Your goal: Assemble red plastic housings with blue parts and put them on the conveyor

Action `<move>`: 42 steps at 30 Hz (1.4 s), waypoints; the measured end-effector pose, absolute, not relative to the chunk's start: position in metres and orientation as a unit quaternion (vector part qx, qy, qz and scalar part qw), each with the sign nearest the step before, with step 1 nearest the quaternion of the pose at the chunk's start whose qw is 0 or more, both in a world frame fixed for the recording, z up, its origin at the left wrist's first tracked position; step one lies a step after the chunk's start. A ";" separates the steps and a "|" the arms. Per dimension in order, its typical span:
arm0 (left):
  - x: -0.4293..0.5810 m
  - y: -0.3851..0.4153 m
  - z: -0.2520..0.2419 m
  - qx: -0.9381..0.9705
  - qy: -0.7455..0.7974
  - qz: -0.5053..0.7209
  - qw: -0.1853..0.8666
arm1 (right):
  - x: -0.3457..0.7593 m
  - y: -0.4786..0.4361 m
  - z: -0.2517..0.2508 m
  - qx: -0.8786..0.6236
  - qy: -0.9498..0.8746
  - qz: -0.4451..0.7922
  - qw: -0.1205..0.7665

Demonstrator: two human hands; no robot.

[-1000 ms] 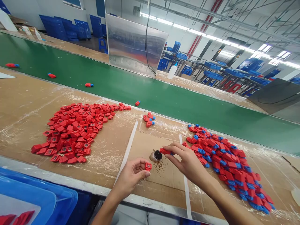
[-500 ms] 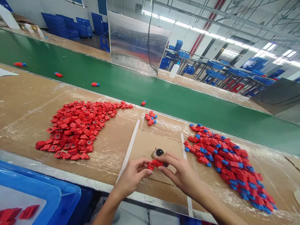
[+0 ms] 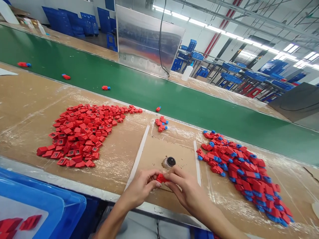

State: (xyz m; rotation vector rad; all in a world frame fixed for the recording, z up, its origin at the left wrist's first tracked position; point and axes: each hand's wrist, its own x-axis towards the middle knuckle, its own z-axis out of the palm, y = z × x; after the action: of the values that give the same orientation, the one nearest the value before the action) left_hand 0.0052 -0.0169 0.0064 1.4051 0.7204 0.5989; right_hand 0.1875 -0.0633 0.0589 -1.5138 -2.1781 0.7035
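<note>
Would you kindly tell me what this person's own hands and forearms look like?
The left hand and the right hand are bare: no gloves, and no ring, watch or bracelet that I can make out. The left forearm and right forearm show no sleeve up to the picture's edge.

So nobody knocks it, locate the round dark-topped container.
In the head view, the container sits just right of centre, on cardboard between two white tape strips, beyond the right hand.

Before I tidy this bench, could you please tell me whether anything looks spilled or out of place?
Dark specks dot the flat brown cardboard sheet around the small, round, black-topped container, looking like spillage; I cannot tell what they are.
</note>
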 end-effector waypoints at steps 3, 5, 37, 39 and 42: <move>0.004 -0.015 0.010 0.653 0.324 0.254 0.636 | 0.182 -0.067 0.055 -0.552 -0.776 0.225 0.205; 0.003 -0.014 0.011 0.669 0.331 0.249 0.617 | 0.180 -0.067 0.052 -0.560 -0.774 0.208 0.210; -0.044 0.180 0.047 0.672 0.721 0.155 0.061 | 0.388 0.093 0.084 -0.742 -0.663 -0.040 0.094; -0.048 0.176 0.042 0.678 0.717 0.151 0.060 | 0.357 0.151 0.071 -0.705 -0.705 -0.012 0.080; -0.051 0.167 0.038 0.681 0.712 0.161 0.057 | 0.318 0.214 0.044 -0.650 -0.758 0.018 0.058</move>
State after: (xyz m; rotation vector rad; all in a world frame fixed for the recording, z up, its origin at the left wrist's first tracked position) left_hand -0.0508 0.1666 0.0376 2.0657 2.1575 0.4882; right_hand 0.3181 0.2145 0.0443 -1.9693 -2.2969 0.0535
